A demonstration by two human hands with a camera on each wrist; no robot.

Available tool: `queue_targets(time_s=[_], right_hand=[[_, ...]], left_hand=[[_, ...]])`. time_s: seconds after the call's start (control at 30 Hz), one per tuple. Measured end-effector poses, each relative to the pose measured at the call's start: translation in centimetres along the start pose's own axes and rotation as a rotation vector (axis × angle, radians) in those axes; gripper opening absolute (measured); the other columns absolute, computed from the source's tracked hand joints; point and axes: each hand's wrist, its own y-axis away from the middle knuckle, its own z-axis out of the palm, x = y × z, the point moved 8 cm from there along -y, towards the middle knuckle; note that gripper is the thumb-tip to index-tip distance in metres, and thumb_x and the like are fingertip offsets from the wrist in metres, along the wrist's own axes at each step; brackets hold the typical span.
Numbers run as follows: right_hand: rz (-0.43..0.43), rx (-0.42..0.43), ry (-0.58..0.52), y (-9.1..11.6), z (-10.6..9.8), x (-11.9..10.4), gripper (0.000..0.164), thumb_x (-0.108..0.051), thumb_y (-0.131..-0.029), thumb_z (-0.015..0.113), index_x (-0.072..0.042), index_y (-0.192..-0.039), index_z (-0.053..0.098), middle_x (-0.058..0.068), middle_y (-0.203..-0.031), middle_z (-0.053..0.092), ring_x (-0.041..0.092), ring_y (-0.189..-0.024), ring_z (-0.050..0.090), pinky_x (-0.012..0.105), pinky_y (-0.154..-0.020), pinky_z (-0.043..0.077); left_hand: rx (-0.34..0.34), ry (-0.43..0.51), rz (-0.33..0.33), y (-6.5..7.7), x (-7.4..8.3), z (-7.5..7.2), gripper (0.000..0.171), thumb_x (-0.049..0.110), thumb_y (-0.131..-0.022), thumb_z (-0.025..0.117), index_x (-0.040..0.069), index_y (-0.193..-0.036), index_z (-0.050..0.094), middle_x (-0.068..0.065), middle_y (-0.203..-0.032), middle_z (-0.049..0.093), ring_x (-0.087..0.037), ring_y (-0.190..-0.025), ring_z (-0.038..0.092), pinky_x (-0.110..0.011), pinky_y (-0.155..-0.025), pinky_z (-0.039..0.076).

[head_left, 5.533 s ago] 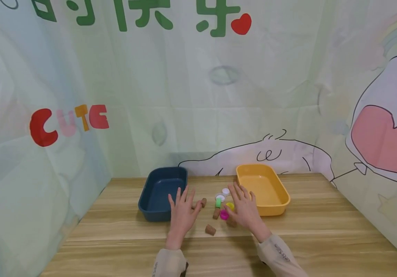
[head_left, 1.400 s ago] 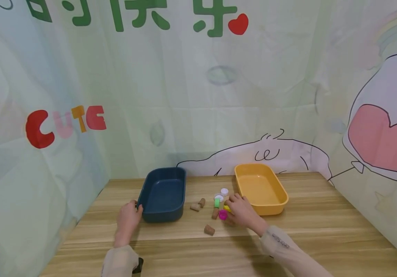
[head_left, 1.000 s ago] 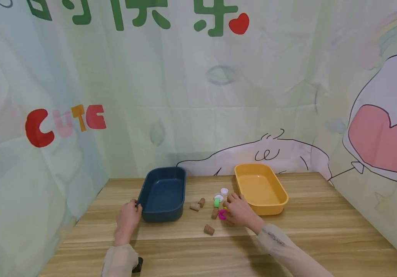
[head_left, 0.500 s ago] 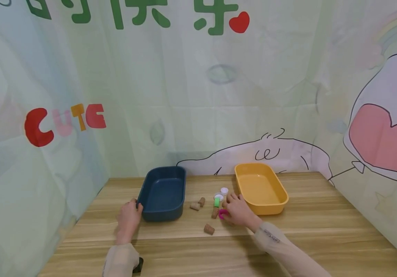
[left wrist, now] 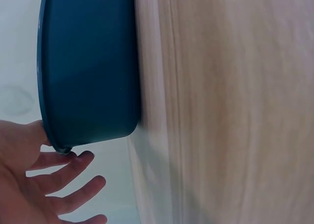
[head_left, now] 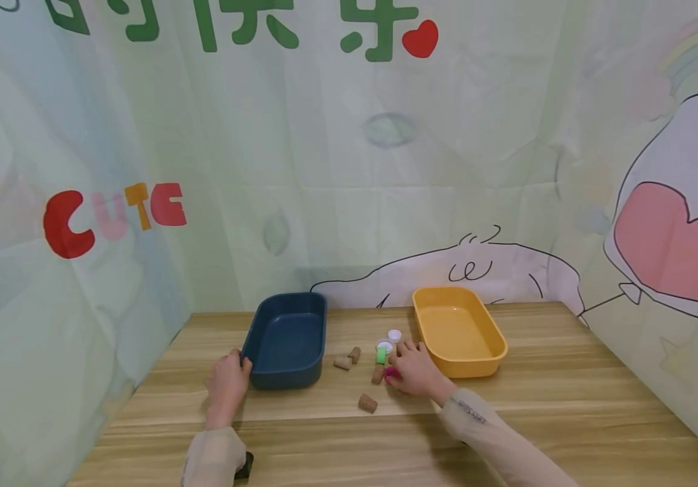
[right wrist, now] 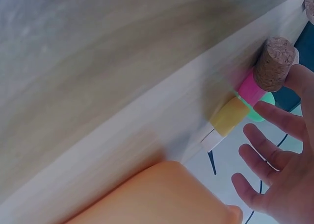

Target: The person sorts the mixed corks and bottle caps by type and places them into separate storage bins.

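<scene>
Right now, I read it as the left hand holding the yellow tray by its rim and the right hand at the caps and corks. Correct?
No: the left hand holds the dark blue tray, as the head view shows. The right hand is at the caps and corks.

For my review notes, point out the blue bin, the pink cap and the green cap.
Blue bin (head_left: 287, 338), head view: bare inner floor.
Pink cap (right wrist: 250, 90), right wrist view: its visible side.
Green cap (head_left: 381, 356), head view: middle of its visible side.
</scene>
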Motion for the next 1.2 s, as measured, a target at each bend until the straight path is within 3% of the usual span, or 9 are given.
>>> queue_targets(time_s=[0.33,0.8,1.2], right_hand=[[0.043,-0.048,-0.035,-0.23,0.43,0.13,0.027,-0.04,-0.075,0.064,-0.013,-0.074,0.061,0.006,-0.083,0.05,0.022,-0.082,0.043,0.035,-0.064,0.034],[0.089,-0.096,-0.097,-0.23,0.66,0.29,0.024,-0.032,-0.075,0.066,-0.01,-0.082,0.063,0.013,-0.093,0.054,0.027,-0.089,0.045,0.042,-0.071,0.038],[0.094,-0.085,-0.101,-0.08,0.64,0.41,0.026,-0.033,-0.074,0.067,-0.009,-0.082,0.062,0.015,-0.095,0.054,0.028,-0.092,0.046,0.044,-0.072,0.04]], left_hand=[[0.008,0.002,0.0,0.13,0.0,-0.05,0.027,0.013,-0.087,0.047,-0.009,-0.102,0.053,-0.03,-0.091,0.059,-0.047,-0.083,0.056,-0.059,-0.063,0.041],[-0.012,0.002,-0.002,0.14,0.04,0.01,0.028,0.013,-0.088,0.046,-0.009,-0.104,0.052,-0.031,-0.094,0.058,-0.047,-0.087,0.055,-0.064,-0.068,0.04],[-0.002,-0.006,-0.002,0.08,-0.08,0.06,0.027,0.013,-0.087,0.047,-0.008,-0.102,0.052,-0.03,-0.093,0.059,-0.047,-0.086,0.056,-0.062,-0.065,0.04]])
